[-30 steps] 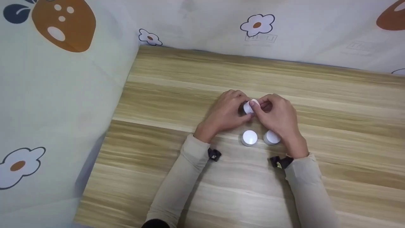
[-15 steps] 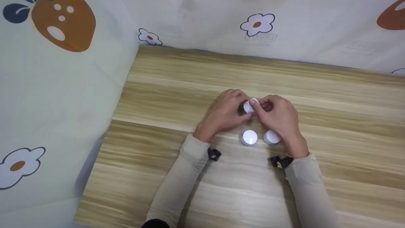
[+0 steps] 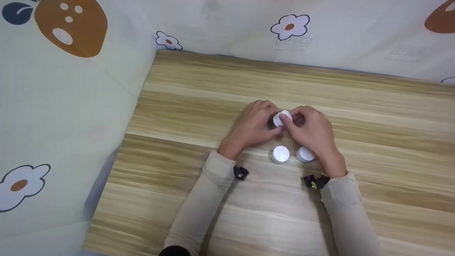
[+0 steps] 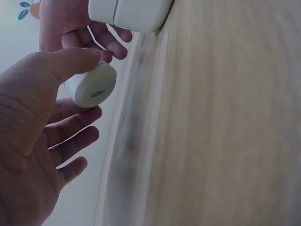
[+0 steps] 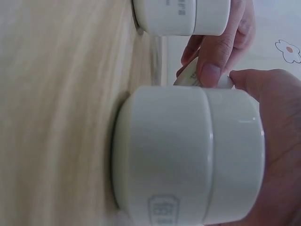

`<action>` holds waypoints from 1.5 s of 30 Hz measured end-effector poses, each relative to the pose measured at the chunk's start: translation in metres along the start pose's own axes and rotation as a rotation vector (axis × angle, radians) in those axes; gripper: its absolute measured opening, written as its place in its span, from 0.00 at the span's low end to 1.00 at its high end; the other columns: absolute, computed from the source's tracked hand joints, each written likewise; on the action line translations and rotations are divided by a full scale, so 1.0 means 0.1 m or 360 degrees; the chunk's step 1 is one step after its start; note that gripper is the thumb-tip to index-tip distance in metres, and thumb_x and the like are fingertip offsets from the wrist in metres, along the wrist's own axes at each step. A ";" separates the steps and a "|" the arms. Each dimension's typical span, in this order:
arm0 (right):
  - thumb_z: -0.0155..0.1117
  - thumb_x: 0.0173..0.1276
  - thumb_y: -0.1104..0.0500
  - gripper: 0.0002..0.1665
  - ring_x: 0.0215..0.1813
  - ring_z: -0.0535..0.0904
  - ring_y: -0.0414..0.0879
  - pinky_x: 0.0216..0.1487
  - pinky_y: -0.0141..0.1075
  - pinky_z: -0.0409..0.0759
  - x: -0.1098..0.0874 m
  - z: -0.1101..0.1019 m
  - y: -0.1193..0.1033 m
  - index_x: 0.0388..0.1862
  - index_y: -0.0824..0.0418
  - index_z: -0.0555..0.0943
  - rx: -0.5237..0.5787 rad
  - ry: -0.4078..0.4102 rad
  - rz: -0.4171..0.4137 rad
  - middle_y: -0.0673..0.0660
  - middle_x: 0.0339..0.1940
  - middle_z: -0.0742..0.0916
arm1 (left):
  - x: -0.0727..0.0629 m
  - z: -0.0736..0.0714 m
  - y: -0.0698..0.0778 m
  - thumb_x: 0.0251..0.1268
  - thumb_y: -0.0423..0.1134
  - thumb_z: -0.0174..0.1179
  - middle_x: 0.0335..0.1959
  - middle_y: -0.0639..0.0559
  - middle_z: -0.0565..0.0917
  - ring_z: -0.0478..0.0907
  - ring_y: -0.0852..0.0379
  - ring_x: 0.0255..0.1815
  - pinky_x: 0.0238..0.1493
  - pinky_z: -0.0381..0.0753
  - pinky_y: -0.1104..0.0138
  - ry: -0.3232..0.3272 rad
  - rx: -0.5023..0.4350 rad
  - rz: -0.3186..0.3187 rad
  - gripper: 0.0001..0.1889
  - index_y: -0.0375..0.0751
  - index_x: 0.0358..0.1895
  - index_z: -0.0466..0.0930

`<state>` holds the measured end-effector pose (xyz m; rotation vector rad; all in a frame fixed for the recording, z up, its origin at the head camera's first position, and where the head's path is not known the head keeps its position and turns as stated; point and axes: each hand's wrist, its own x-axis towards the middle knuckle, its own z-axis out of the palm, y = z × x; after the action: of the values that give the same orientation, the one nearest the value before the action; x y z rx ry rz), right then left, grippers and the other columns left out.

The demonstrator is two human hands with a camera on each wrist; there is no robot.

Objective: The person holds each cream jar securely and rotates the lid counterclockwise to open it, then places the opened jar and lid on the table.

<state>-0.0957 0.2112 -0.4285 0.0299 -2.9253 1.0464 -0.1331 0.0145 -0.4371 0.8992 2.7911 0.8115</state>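
Both hands meet at one small white lidded jar point(image 3: 277, 121), held tilted over the table in the head view. My left hand point(image 3: 253, 125) grips its body between thumb and fingers; the left wrist view shows small dark print on the jar's base point(image 4: 97, 92). At the lid end, my right hand point(image 3: 313, 128) pinches with its thumb on the near side. Two more white jars stand upright nearer the person: the left jar point(image 3: 280, 154) is in full view, while the right jar point(image 3: 305, 154) is partly under the right wrist. In the right wrist view, the nearer jar point(image 5: 169, 146) hides much of the right hand.
The jars stand on a wood-grain table point(image 3: 199, 170). A pale cloth point(image 3: 227, 28) printed with flowers and orange fruit hangs along the back and the left side. Dark wrist cameras, such as the right camera point(image 3: 316, 182), sit close to the standing jars.
The right hand has shifted very slightly at the lid end. Both hands keep their hold on the jar, and the two standing jars have stayed in place.
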 end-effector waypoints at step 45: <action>0.69 0.73 0.41 0.23 0.42 0.87 0.52 0.46 0.44 0.78 0.00 0.01 0.01 0.44 0.61 0.89 0.0077 0.0024 -0.0082 0.59 0.40 0.90 | 0.00 -0.01 -0.01 0.68 0.52 0.68 0.62 0.54 0.84 0.77 0.53 0.66 0.73 0.73 0.61 -0.0023 -0.0034 -0.0030 0.24 0.49 0.64 0.84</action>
<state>-0.0962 0.2107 -0.4299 0.0981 -2.8689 1.1047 -0.1340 0.0137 -0.4366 0.8708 2.7687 0.8267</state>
